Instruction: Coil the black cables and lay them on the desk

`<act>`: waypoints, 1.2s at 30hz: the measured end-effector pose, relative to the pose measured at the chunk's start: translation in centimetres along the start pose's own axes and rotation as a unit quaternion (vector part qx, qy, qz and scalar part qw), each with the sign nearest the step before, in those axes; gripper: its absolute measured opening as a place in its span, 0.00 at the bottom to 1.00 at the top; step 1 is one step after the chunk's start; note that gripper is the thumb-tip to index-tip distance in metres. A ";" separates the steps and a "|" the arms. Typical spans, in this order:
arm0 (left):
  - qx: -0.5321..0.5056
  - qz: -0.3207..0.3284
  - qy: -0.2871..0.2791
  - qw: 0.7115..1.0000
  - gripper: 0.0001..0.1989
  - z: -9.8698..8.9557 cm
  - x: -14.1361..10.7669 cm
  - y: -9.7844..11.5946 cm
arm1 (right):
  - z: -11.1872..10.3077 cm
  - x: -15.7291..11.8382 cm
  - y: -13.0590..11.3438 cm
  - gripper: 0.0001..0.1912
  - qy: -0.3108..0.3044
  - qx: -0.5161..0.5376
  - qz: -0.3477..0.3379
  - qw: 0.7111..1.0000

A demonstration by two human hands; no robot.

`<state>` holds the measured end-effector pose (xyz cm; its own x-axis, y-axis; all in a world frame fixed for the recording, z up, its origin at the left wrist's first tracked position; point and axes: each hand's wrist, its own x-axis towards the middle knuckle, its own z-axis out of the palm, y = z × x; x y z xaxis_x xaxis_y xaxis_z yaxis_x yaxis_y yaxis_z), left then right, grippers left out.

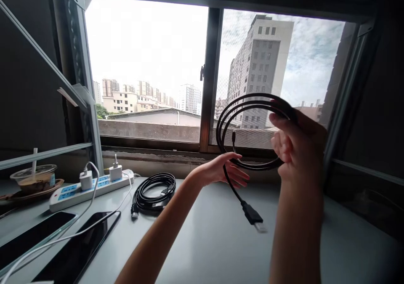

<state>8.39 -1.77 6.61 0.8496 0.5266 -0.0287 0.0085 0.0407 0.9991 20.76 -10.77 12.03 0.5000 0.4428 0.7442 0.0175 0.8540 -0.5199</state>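
A black USB cable (220, 126) is held up in the air in several loops in front of the window. My right hand (292, 143) grips the coil at its upper right side, with the fingers curled in. From the lower left of the coil one end hangs down, tipped with a black USB plug (252, 215) that has a pale metal tip. The other, smaller connector (233, 136) points up inside the loops. At the coil's lower left, my left hand (225, 169) has its fingers stretched out and apart; whether it touches the cable is hard to tell.
On the grey table (202, 237) a second coiled black cable (154, 187) lies left of my left forearm. Further left are a white power strip (71, 197) with chargers, white cords, two dark-screened phones (83, 244) and a lidded drink cup (34, 179). Metal shelf posts (90, 99) frame the window.
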 end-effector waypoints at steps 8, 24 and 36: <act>0.053 0.228 0.247 0.940 0.18 0.6 -1.3 1.3 | -1.3 2.1 3.9 0.10 0.012 0.023 0.115 0.993; 0.024 0.327 0.297 0.897 0.08 0.7 -5.6 4.0 | 0.5 0.8 3.7 0.19 -0.168 -0.164 -0.085 0.968; 0.024 0.336 0.279 0.899 0.10 2.9 -4.9 3.5 | 0.4 0.9 3.3 0.10 -0.104 -0.153 -0.140 0.973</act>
<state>5.79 -6.65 10.35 0.2743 0.7638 0.5843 -0.3738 -0.4751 0.7966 20.90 -7.40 11.18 0.2539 0.2768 0.9268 0.4000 0.8423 -0.3612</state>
